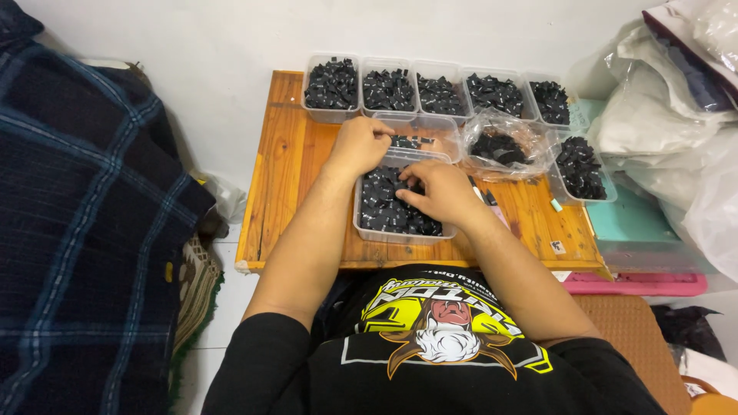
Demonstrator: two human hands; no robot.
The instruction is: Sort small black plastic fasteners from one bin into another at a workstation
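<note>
My right fingers [415, 194] pinch small black pieces [382, 209] in the clear tub [400, 234]; my left hand [360, 144] curls over another tub [430, 132].

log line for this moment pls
left hand: over near-empty tub | right hand: in full tub, on black pieces | table
</note>
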